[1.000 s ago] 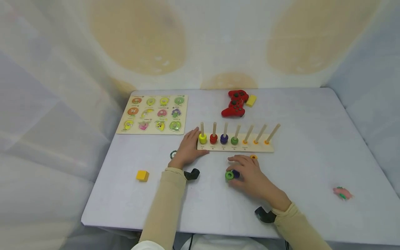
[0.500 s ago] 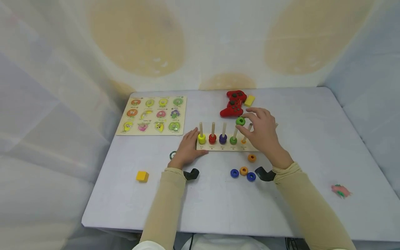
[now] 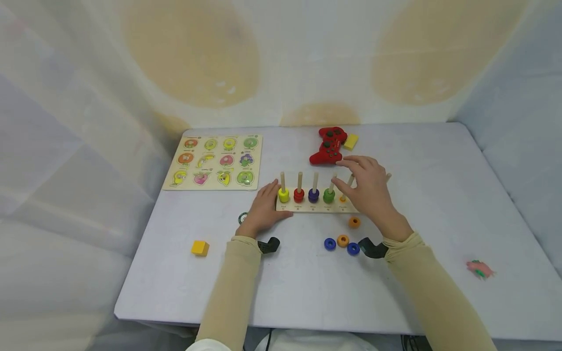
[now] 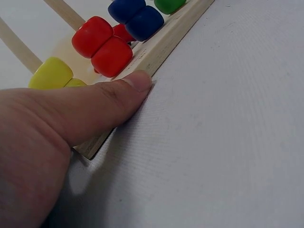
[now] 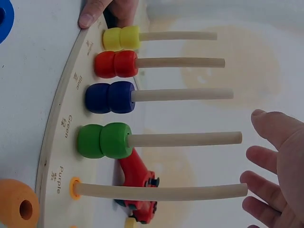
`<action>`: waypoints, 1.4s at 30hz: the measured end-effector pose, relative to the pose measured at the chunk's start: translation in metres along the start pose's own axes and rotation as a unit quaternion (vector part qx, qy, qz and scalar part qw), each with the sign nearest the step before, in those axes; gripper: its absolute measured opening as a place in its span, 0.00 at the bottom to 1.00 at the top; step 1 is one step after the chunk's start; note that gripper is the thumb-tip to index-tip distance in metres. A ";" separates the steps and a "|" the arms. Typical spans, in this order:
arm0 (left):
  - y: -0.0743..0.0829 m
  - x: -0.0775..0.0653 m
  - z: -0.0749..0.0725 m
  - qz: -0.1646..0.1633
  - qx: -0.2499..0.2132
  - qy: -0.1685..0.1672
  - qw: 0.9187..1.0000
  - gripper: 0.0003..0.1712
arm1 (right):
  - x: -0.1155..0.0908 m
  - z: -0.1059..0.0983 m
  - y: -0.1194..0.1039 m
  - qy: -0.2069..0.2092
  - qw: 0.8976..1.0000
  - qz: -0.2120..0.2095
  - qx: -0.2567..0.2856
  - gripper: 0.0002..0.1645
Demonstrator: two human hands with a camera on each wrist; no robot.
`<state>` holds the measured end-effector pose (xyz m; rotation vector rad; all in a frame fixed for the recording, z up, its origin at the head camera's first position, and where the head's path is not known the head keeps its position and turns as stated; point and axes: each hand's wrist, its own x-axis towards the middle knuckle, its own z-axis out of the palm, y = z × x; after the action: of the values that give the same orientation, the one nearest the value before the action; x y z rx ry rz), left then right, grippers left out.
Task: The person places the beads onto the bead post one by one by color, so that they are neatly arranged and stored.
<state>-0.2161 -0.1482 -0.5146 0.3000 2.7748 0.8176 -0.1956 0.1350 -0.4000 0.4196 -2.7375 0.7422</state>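
Note:
A wooden peg board (image 3: 307, 208) with a row of upright pegs stands in the middle of the table. Two beads each sit on the yellow (image 5: 121, 38), red (image 5: 115, 63), blue (image 5: 110, 97) and green (image 5: 104, 140) pegs; the purple-labelled peg (image 5: 161, 191) carries only a small orange ring at its base. My left hand (image 3: 263, 207) grips the board's left end, its thumb along the front edge. Beside the peg tops is my right hand (image 3: 369, 187), fingers spread and holding nothing. It hides the board's right end in the head view.
Loose orange beads (image 3: 354, 222) and blue beads (image 3: 330, 244) lie in front of the board. Behind it are a red game controller (image 3: 329, 146) and a yellow block (image 3: 351, 142). A fruit puzzle (image 3: 212, 163), a yellow cube (image 3: 200, 247) and a pink toy (image 3: 480, 269) lie farther out.
My right hand picked up a green bead, carried it up to the board and let it go; it now sits on the green peg above the first. My left hand stayed put.

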 end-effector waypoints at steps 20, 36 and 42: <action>0.009 0.017 -0.005 0.004 0.013 0.022 1.000 0.59 | -0.070 0.029 0.064 0.056 0.997 -0.006 0.046 0.13; -0.007 -0.011 0.015 -0.014 0.000 0.019 1.000 0.59 | -0.093 0.049 0.058 -0.016 0.999 0.036 -0.004 0.20; -0.005 -0.004 0.020 -0.005 -0.005 0.027 1.000 0.59 | -0.044 0.014 0.045 0.153 0.988 -0.032 0.011 0.22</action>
<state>-0.2078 -0.1437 -0.5331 0.2662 2.8196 0.8490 -0.1732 0.1740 -0.4463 0.3632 -2.4212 0.7512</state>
